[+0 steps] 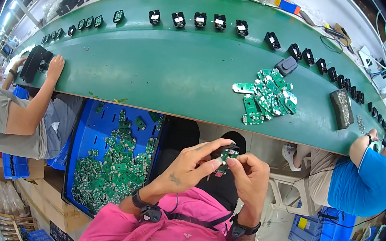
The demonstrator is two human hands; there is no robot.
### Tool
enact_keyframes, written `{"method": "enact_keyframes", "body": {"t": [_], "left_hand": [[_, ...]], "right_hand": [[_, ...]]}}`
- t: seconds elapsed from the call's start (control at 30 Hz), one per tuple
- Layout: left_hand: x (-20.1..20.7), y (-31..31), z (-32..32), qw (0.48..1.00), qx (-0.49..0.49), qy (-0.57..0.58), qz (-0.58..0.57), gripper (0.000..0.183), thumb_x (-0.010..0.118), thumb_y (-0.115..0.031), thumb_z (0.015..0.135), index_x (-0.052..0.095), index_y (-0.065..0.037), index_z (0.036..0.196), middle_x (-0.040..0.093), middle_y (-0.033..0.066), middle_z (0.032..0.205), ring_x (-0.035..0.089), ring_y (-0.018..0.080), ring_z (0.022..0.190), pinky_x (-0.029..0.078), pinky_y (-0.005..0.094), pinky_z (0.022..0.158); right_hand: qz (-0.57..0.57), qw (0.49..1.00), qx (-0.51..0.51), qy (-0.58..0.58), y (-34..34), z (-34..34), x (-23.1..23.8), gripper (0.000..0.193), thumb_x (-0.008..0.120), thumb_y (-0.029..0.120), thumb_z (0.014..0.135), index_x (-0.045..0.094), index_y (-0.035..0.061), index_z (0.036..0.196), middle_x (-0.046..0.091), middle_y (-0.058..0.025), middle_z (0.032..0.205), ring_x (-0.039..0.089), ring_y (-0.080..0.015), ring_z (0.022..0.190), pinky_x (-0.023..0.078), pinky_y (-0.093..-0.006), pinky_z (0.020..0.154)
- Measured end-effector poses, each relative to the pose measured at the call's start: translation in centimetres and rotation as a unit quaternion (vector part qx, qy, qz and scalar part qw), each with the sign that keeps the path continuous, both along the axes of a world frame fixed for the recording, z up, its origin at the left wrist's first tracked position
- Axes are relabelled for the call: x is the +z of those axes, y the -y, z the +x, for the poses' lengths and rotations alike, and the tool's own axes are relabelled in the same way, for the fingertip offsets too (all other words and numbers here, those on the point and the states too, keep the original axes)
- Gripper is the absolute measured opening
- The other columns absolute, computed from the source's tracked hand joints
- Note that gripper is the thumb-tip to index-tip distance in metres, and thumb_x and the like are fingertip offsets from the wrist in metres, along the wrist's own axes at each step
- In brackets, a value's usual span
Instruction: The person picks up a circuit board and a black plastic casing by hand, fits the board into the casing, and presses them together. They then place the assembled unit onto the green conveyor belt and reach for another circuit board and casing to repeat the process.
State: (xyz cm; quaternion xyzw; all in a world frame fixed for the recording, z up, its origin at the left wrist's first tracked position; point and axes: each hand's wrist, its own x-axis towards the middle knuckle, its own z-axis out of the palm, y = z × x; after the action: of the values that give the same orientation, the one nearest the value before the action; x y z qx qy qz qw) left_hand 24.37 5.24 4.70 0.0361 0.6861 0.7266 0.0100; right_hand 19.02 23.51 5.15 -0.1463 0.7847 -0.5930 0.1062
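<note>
Above my lap, my left hand (192, 162) and my right hand (249, 174) come together around a small green circuit board (230, 155). Fingers of both hands are closed on it, the thumbs pressing its face. At its lower end a small red-pink piece shows. A dark edge shows behind the board's top, but I cannot make out whether it is a casing. On the green work table ahead lies a loose pile of similar circuit boards (270, 95), with a dark grey block-shaped part (286, 65) at its far side.
Black casings (200, 20) stand in a curved row along the green table (161, 64). A blue bin (88, 132) of circuit boards sits at my left. A dark block (342, 109) lies right of the pile. Co-workers sit on both sides, one near a plastic stool (290, 188).
</note>
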Motion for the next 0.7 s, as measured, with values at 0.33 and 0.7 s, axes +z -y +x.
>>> {"method": "enact_keyframes", "body": {"t": [0.33,0.7], "left_hand": [[-0.5,-1.3,0.0,0.994,0.043,0.003,-0.103,0.045,0.047,-0.01,0.101,0.04,0.0,0.145,0.065,0.0199,0.105,0.065,0.0285,0.09,0.051,0.0367,0.083],[-2.0,-3.0,-0.4,0.962,0.128,-0.089,-0.226,0.041,0.043,-0.015,0.104,0.04,-0.003,0.143,0.064,0.0164,0.086,0.066,0.0226,0.069,0.051,0.0351,0.065]], "right_hand": [[-0.014,0.996,-0.084,-0.028,1.0,0.6,-2.0,0.015,0.068,0.012,0.095,0.066,-0.003,0.091,0.058,0.001,0.067,0.051,-0.0038,0.059,0.039,-0.0213,0.052],[0.0,0.99,-0.049,-0.132,2.5,0.7,-2.5,0.035,0.053,0.014,0.101,0.058,-0.0058,0.13,0.068,-0.0253,0.094,0.07,-0.0364,0.077,0.053,-0.0382,0.069]]}}
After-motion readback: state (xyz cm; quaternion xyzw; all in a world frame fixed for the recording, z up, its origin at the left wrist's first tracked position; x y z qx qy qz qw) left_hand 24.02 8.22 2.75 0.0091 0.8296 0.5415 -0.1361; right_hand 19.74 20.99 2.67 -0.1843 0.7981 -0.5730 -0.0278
